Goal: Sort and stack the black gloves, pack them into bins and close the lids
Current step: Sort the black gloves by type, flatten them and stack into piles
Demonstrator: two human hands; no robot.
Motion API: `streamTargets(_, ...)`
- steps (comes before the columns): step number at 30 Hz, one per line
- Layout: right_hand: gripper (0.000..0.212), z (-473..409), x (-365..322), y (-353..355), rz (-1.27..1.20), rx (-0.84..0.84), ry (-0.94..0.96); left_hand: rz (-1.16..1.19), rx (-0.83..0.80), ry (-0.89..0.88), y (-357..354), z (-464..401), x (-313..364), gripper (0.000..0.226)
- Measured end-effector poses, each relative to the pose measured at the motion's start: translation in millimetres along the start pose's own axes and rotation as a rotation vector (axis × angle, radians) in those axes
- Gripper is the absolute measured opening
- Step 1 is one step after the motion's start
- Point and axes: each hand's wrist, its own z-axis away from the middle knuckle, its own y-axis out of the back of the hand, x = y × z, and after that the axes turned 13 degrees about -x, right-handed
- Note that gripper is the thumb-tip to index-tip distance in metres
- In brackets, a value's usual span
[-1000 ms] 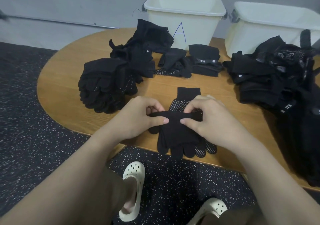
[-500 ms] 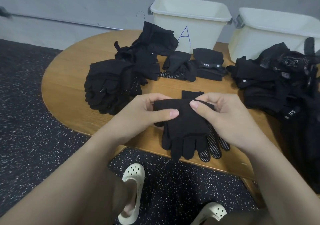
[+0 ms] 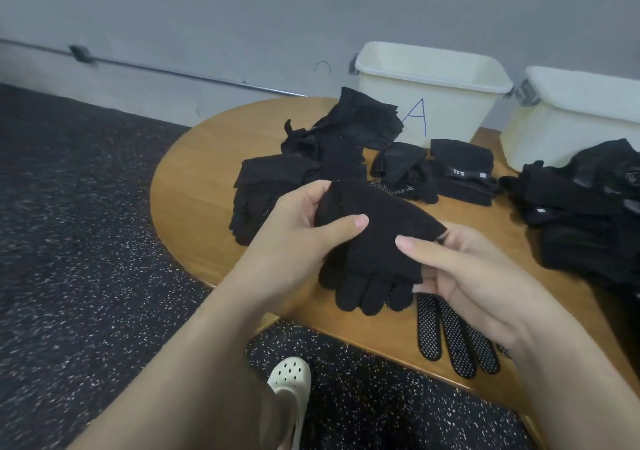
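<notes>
A black knit glove (image 3: 375, 238) is lifted above the near edge of the round wooden table (image 3: 194, 169), its fingers hanging down toward me. My left hand (image 3: 298, 231) grips its cuff end, thumb across the top. My right hand (image 3: 464, 276) holds its right side, thumb on the fabric. A second glove with white grip dots (image 3: 450, 335) lies flat on the table under my right hand. Two open white bins stand at the back: bin A (image 3: 429, 93) and another bin (image 3: 575, 117) to its right.
Stacks of black gloves lie on the table: one on the left (image 3: 273, 186), a taller heap behind it (image 3: 349, 131), two small folded piles (image 3: 464, 172) before bin A, and a big pile (image 3: 588, 214) at right. Dark speckled floor and my white clog (image 3: 291, 377) lie below.
Both hands have lifted the plain glove up and left off the dotted glove, which stays on the table. The camera view has swung to the left.
</notes>
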Motion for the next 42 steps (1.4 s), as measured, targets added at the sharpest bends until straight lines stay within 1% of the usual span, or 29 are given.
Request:
streamTargets(4, 0.038, -20.8, -6.2, -19.0, -0.107, -0.016, 0.111, -0.097, 0.103, -0.034, 20.6, 7.8, 17.5, 0.017)
streamTargets(7, 0.034, -42.6, -14.4, -37.9, -0.086, 0.024, 0.2, -0.101, 0.206, -0.056, 39.7, 7.7, 28.7, 0.017)
streamTargets(10, 0.03, -68.7, -26.4, -54.7, -0.09, 0.068, 0.25, -0.123, 0.323, -0.08, 60.1, 0.8, 35.5, 0.019)
streamTargets(12, 0.027, -85.9, -33.3, -61.7, -0.084, 0.122, 0.272, -0.125, 0.372, -0.065, 73.0, -4.3, 36.4, 0.021)
streamTargets(15, 0.024, -107.9, -39.4, -68.0, -0.034, 0.189, 0.293, -0.109, 0.427, 0.004, 94.3, -10.3, 32.7, 0.029)
streamTargets(18, 0.024, -122.8, -38.5, -71.9, 0.034, 0.206, 0.295, -0.113, 0.453, 0.096, 112.6, -11.5, 26.9, 0.037)
streamTargets(20, 0.025, -129.9, -36.1, -72.9, 0.085, 0.224, 0.273, -0.117, 0.459, 0.116, 118.6, -12.1, 22.8, 0.038)
streamTargets(24, 0.023, -140.3, -33.6, -69.2, 0.152, 0.279, 0.237, -0.122, 0.463, 0.112, 123.0, -17.2, 14.3, 0.033)
streamTargets(28, 0.022, -145.5, -30.7, -63.9, 0.196, 0.327, 0.234, -0.146, 0.452, 0.119, 123.6, -22.7, 7.7, 0.037)
streamTargets(33, 0.018, -152.5, -22.8, -61.3, 0.24, 0.362, 0.205, -0.163, 0.481, 0.104, 124.6, -23.5, 0.7, 0.036)
streamTargets(36, 0.018, -154.6, -17.7, -58.8, 0.308, 0.403, 0.182, -0.176, 0.481, 0.129, 123.3, -22.8, -6.5, 0.035)
streamTargets(39, 0.019, -154.9, -14.6, -55.8, 0.34, 0.417, 0.166, -0.172, 0.504, 0.145, 120.6, -22.5, -13.8, 0.04)
streamTargets(42, 0.025, -155.7, -12.8, -51.9, 0.416, 0.462, 0.144, -0.161, 0.528, 0.151, 119.1, -20.9, -19.1, 0.041)
